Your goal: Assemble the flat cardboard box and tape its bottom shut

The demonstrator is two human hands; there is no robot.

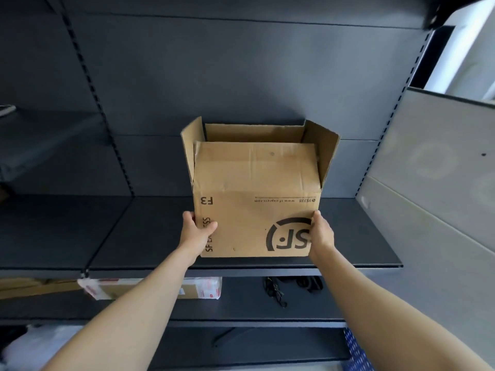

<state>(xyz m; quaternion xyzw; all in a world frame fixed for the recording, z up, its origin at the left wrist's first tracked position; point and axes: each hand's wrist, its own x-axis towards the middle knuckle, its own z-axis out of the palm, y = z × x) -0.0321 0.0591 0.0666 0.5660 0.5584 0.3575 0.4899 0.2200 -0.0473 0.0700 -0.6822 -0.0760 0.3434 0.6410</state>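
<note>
A brown cardboard box [254, 210] with upside-down black SF Express print stands squared up on a dark shelf [348, 253]. Its upper flaps stand open, the near one leaning inward. My left hand [197, 231] grips the box's lower left edge, thumb on the front face. My right hand [321, 234] grips the lower right edge, thumb on the SF logo. The box's underside is hidden. No tape is in view.
The shelf's back panel [241, 76] rises right behind the box. A lower shelf holds a taped parcel [203, 289] and black cables [292, 286]. A grey board [442, 170] leans at the right. A plastic bag [32, 346] lies at the bottom left.
</note>
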